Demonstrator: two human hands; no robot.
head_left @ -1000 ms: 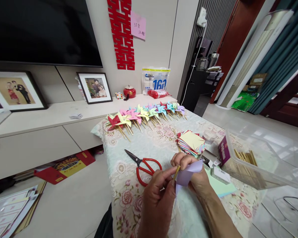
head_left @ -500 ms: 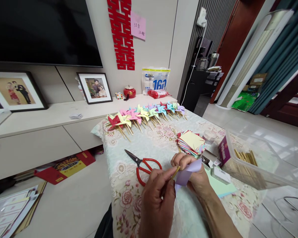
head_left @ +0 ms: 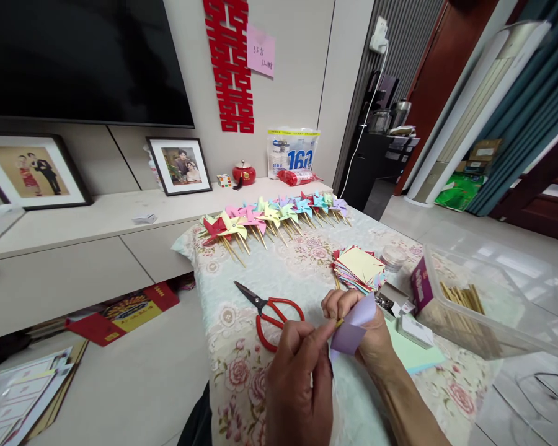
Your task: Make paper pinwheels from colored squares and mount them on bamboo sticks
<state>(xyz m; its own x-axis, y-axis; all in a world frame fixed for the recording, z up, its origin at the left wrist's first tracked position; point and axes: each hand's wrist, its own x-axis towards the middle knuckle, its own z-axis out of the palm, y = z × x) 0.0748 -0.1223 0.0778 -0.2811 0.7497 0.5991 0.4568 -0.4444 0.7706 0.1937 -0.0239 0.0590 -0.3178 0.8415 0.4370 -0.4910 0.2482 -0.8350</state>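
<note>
Our left hand [head_left: 302, 365], pinching the thin wooden stick [head_left: 338, 323], has pushed it deeper into the folded lilac paper square [head_left: 351, 331] gripped at three o'clock by our right hand [head_left: 360, 325].

1. There is one view only, from a camera worn on the person's head.
2. It looks forward and down along a floral-clothed table [head_left: 242, 365], toward a low wall cabinet [head_left: 74, 248] and a television [head_left: 84, 56].
3. It sits close: both forearms enter from the bottom edge.
4. Wide lens; edges bow.
</note>
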